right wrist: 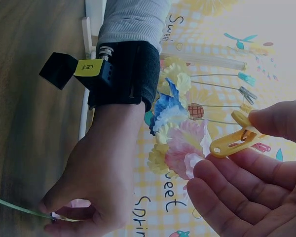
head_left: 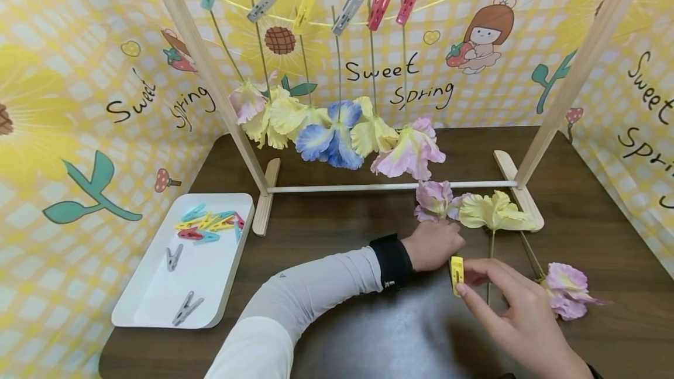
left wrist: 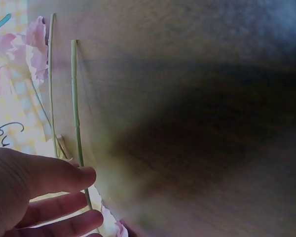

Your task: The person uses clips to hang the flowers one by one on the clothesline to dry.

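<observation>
My left hand (head_left: 434,244) is low over the right part of the table, beside a purple-pink artificial flower (head_left: 434,197). In the left wrist view its thumb and fingers are at a green stem (left wrist: 76,98); the right wrist view shows them pinching that stem (right wrist: 17,207). My right hand (head_left: 518,309) holds a yellow clothespin (head_left: 457,276) between thumb and fingers, just right of the left hand. Its other fingers spread below the clothespin (right wrist: 232,143) in the right wrist view. A yellow flower (head_left: 495,212) and another purple-pink flower (head_left: 568,288) lie nearby on the table.
Several flowers, including a blue one (head_left: 332,136), hang upside down by clothespins from a yellow cord (head_left: 437,3) on a wooden frame (head_left: 574,75). At left, a white tray (head_left: 142,297) contains several coloured clothespins (head_left: 210,224). Patterned cloth (head_left: 337,83) stands behind.
</observation>
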### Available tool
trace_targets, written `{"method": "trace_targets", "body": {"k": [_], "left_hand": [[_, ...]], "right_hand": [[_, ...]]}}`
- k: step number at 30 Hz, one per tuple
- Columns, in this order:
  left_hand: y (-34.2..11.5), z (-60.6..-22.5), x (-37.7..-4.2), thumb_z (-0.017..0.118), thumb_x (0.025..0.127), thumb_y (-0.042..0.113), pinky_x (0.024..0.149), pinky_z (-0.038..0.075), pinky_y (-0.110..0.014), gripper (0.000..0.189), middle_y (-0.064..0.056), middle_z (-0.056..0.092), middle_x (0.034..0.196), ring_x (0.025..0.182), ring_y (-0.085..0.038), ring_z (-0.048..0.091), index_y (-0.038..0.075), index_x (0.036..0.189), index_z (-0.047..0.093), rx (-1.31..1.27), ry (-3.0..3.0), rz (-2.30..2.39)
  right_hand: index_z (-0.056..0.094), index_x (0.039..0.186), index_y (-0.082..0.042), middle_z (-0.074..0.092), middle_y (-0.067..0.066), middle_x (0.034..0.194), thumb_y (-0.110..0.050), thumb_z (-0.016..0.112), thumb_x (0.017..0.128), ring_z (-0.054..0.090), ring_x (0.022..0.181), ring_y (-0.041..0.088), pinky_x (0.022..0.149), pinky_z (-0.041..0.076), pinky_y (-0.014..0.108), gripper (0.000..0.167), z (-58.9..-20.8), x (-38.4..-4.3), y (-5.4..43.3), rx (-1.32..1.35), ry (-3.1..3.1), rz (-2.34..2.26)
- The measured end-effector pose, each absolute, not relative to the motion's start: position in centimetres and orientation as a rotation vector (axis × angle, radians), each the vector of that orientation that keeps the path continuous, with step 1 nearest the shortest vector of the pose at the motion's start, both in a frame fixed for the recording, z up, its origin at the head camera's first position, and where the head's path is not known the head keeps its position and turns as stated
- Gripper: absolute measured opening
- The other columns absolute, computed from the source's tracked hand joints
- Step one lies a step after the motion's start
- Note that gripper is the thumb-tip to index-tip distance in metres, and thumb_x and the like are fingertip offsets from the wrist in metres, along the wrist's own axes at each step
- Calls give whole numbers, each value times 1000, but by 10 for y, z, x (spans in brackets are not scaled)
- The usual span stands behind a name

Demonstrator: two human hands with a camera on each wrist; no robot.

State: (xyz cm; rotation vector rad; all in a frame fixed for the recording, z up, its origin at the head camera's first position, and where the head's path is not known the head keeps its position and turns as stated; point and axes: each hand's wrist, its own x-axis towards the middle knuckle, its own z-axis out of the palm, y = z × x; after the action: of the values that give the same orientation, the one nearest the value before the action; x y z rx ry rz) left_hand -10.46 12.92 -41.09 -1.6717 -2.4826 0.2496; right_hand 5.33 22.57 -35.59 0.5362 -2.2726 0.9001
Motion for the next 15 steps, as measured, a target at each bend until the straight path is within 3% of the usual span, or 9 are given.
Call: {"method": "trace_targets", "body": {"k": [7,15], "left_hand": [[131,-412,-105,58,96,13,62,50,-25,17,4,63,95,84,-9,60,23,95,72,-1703,-2492,197],[130,-409,-106,57,96,8,66,49,-23,17,2,62,95,84,-10,59,17,97,72,-1773,-2508,97]], "right_hand": [[69,103,-13,65,-9,89,-4,80,73,59,82,4,78,43,14,33,-355,54,227,516,-2306,902],[69,103,-11,66,-7,89,-12,79,80,59,82,4,79,42,13,24,-353,53,230,520,-2266,926]]}}
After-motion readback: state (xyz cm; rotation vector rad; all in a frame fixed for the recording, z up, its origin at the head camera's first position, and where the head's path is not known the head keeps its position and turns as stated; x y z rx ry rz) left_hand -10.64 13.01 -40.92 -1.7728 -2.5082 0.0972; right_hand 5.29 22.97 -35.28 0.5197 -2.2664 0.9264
